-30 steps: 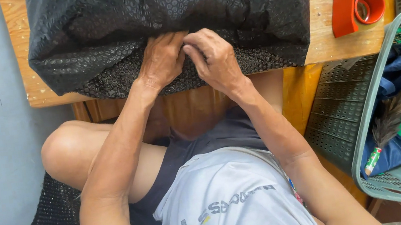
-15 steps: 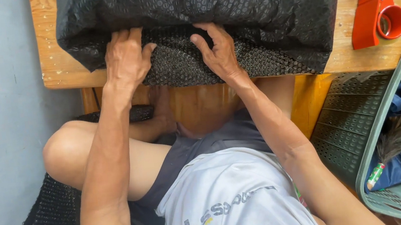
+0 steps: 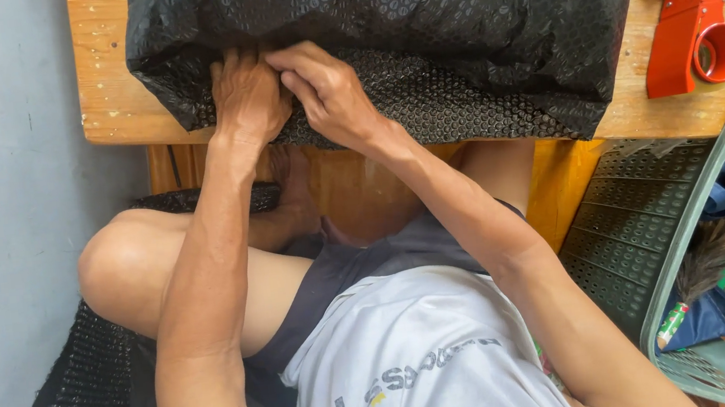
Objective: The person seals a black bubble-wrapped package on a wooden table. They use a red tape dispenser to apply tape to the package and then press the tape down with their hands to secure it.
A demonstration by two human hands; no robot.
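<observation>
While both hands meet at the near edge of the black bubble-wrap bundle (image 3: 416, 34), I read the bundle's long axis as running left to right along the wooden table (image 3: 109, 96). My left hand (image 3: 248, 94) lies curled with fingers pressed into the wrap's fold. My right hand (image 3: 327, 89) touches it, fingertips pinching the same fold. The bundle lies directly ahead of both; neither hand is nearer. A red tape dispenser (image 3: 689, 39) sits well apart on the right.

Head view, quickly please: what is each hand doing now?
Left hand: closed on the black bubble-wrap parcel.
Right hand: fingers pinching its edge.
</observation>
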